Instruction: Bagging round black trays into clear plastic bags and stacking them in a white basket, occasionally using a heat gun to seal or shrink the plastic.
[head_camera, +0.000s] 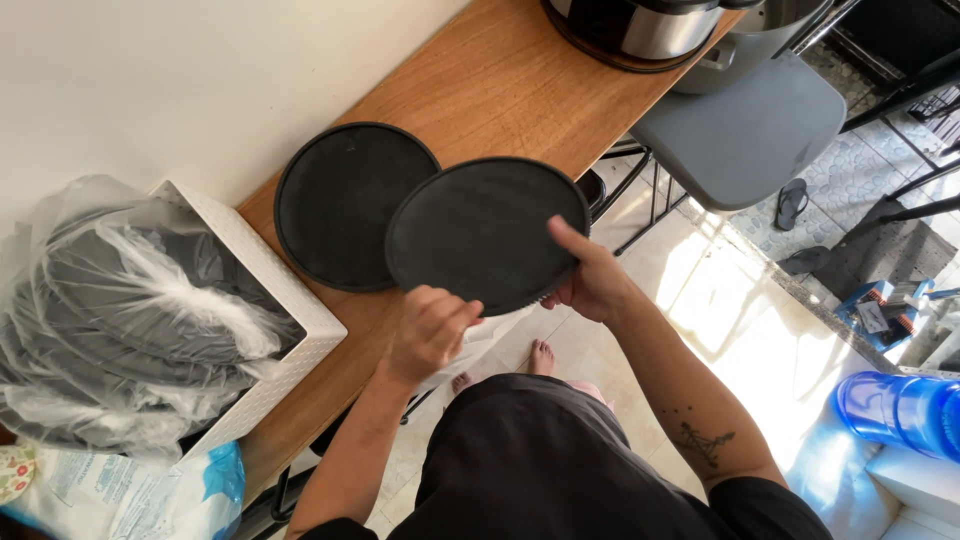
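Black and matte, a round plate (485, 232) is sitting in the middle of the frame, held up in the air over the near edge of a wooden counter (500, 85); the person is gripping it with both hands at its lower rim. The right hand (590, 280) is pinching the lower right edge, thumb lying flat across the top face and the other fingers wrapping underneath; the left hand (430, 330) is curling closed against the bottom edge, though whether its fingertips are clamping the rim or only steadying it cannot be told from here. The plate is keeping a flat, unbending outline, so it is probably stiff and of moderate weight; its dull surface is looking dry and not very slippery, yet a thin rim is offering little purchase, so a hold with the thumb on top and fingers beneath, on opposite sides, is seeming safest; if it is ceramic or stoneware, a knock on the counter edge could be chipping it. A second black plate (335, 200) is lying flat on the counter to the upper left, partly overlapped in view; a white bin (290, 290) with plastic-wrapped grey plates (130, 300) is standing at the left.
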